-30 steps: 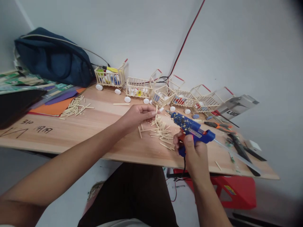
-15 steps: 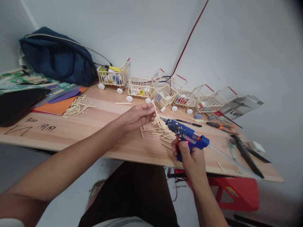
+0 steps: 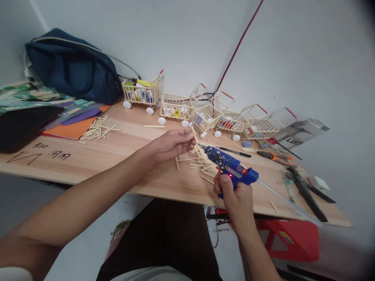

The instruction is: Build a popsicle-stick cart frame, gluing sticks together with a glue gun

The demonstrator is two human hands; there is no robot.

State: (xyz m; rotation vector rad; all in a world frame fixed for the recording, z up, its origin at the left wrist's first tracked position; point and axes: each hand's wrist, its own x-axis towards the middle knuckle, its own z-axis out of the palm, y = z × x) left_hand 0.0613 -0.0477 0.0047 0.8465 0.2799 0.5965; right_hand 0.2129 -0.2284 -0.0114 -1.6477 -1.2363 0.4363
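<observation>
A thin wooden stick (image 3: 194, 134) is pinched between the fingertips of my left hand (image 3: 176, 144). My right hand (image 3: 234, 191) is wrapped round the handle of a blue glue gun (image 3: 228, 164) with a small red light lit. The gun's nozzle points left, close to the lower end of the stick; whether they touch I cannot tell. Beneath the nozzle lies a loose pile of short sticks (image 3: 206, 166). Behind my hands stands a row of several small stick-built carts (image 3: 175, 107) with white wheels and red-tipped handles.
At the left of the wooden table (image 3: 96, 160) are a dark blue bag (image 3: 76, 70), coloured sheets (image 3: 70, 128), a black flat object (image 3: 26, 125) and a second stick pile (image 3: 98, 128). Pliers (image 3: 275, 157), black scissors (image 3: 307, 195) and a printed box (image 3: 303, 132) are on the right.
The view has shifted slightly. The glue gun's nozzle and the stick in my left hand have come a little closer together; both grips are the same.
</observation>
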